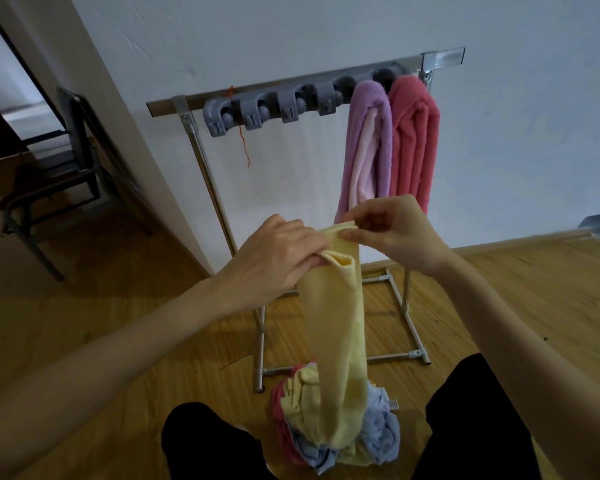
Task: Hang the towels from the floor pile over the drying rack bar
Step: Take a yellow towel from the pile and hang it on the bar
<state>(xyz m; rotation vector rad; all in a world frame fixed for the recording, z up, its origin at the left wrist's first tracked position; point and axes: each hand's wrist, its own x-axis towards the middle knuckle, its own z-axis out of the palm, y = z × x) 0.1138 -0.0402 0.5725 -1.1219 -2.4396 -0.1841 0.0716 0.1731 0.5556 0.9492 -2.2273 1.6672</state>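
A long yellow towel [333, 334] hangs from both my hands in front of the drying rack. My left hand [274, 258] grips its top fold, and my right hand [392, 230] pinches the upper edge beside it. The towel's lower end reaches the floor pile [378, 431] of pink, blue and yellow towels between my knees. The rack's bar [257, 89] runs across at the wall, with a purple towel [368, 140] and a pink towel [414, 140] draped over its right end.
Grey clip holders [274, 110] line the bar's left and middle part. The rack's metal feet [409, 327] spread over the wooden floor. A dark chair [59, 174] stands at the left beyond a wall corner. My dark-clad legs flank the pile.
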